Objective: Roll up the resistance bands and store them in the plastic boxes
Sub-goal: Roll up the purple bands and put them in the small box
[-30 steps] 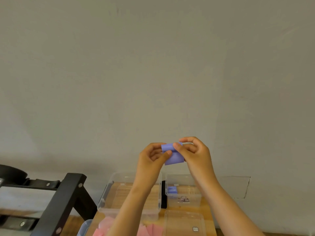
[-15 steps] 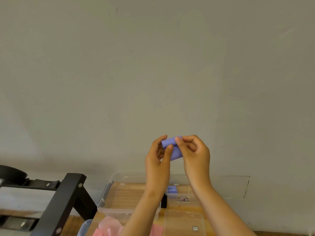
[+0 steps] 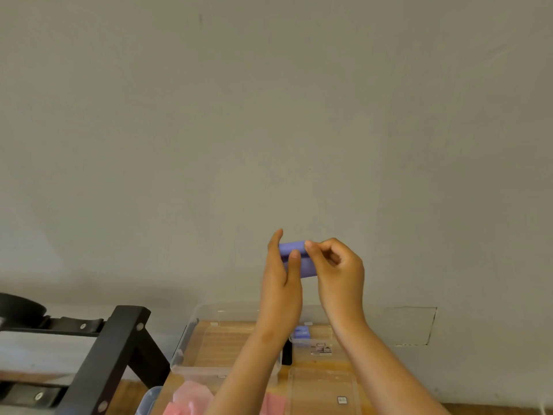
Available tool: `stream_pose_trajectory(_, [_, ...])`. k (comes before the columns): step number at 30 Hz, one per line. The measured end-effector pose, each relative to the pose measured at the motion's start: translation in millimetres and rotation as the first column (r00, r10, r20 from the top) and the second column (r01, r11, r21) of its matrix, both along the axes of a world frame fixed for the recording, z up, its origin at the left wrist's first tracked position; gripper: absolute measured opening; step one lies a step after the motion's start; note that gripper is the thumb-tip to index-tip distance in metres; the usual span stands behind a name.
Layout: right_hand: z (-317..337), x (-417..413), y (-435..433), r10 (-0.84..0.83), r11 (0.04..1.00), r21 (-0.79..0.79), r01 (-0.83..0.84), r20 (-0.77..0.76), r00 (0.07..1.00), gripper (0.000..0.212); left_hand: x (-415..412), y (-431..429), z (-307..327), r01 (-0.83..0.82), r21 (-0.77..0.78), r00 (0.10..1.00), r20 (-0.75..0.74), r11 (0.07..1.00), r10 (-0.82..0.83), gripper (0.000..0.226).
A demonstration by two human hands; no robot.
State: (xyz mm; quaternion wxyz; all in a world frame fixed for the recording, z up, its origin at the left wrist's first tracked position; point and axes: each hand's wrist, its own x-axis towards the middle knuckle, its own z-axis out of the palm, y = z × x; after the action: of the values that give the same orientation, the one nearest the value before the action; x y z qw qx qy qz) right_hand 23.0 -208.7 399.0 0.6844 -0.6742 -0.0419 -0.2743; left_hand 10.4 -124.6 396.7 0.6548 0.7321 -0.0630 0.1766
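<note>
A purple resistance band [image 3: 294,249], rolled into a short tube, is held up in front of the wall between both hands. My left hand [image 3: 282,280] pinches its left end between thumb and fingers. My right hand [image 3: 338,268] pinches its right end with curled fingers. Below, a large clear plastic box [image 3: 191,345] stands open on the wooden table. A smaller clear box [image 3: 323,342] to its right holds a rolled purple band [image 3: 300,332]. Pink bands [image 3: 191,399] lie at the table's near edge.
A clear lid [image 3: 323,390] lies on the table at the front right. A black metal frame [image 3: 113,354] stands to the left of the table. A grey wall rises directly behind the boxes.
Both hands have risen a little with the purple band. The hanging tail of the band has shortened as the roll tightened.
</note>
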Motion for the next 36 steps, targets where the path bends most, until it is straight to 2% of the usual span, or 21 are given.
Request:
stream_pose_trajectory(5, [-3.1,1.2,-3.3,0.055,0.998,0.016,-0.054,-0.032,0.998,0.020,2.8,12.2,2.1,-0.039,-0.001,0.999,0.008,0.999,0.039,0.024])
stream_pose_trajectory(9, [-2.5,3.3,-11.8,0.223,0.972,0.095,-0.213,-0.107,0.969,0.013,3.4,24.5,2.7,0.019,-0.009,1.000,0.016,1.000,-0.019,0.023])
stream_pose_trajectory(12, [0.3,8.3,-17.1,0.261,0.964,0.097,-0.247,-0.175,0.949,0.016,2.2,29.9,4.2,0.073,-0.001,0.997,0.025,0.997,-0.073,0.025])
stream_pose_trajectory(14, [1.1,9.6,-19.3,0.293,0.955,0.089,-0.281,-0.180,0.939,0.017,2.0,32.2,3.1,0.094,-0.015,0.995,0.025,0.995,-0.093,0.029])
stream_pose_trajectory(17, [0.4,6.5,-21.8,0.340,0.938,0.116,-0.325,-0.144,0.929,0.016,1.1,33.6,-0.9,0.128,-0.116,0.991,-0.015,0.985,-0.130,0.026])
stream_pose_trajectory(20, [-1.9,6.1,-24.9,0.347,0.935,0.121,-0.334,-0.119,0.930,0.018,2.5,32.5,-8.8,0.154,-0.151,0.984,-0.068,0.977,-0.165,0.018])
stream_pose_trajectory(23, [-8.3,10.2,-28.1,0.335,0.942,0.075,-0.328,-0.132,0.933,0.019,5.7,30.6,-13.8,0.167,-0.195,0.979,-0.083,0.967,-0.186,0.025])
stream_pose_trajectory(27, [-21.0,16.9,-32.5,0.323,0.946,0.043,-0.320,-0.154,0.934,0.020,13.4,26.5,-18.2,0.142,-0.166,0.984,-0.084,0.976,-0.157,0.025])
stream_pose_trajectory(30, [-30.6,24.3,-36.2,0.321,0.947,0.081,-0.311,-0.198,0.926,0.024,25.0,25.9,-27.6,0.111,-0.176,0.984,-0.122,0.978,-0.134,0.016])
stream_pose_trajectory(36, [-48.9,49.7,-43.2,0.218,0.974,0.123,-0.190,-0.294,0.930,0.018,49.1,11.0,-52.2,0.071,-0.190,0.983,-0.155,0.979,-0.102,0.026])
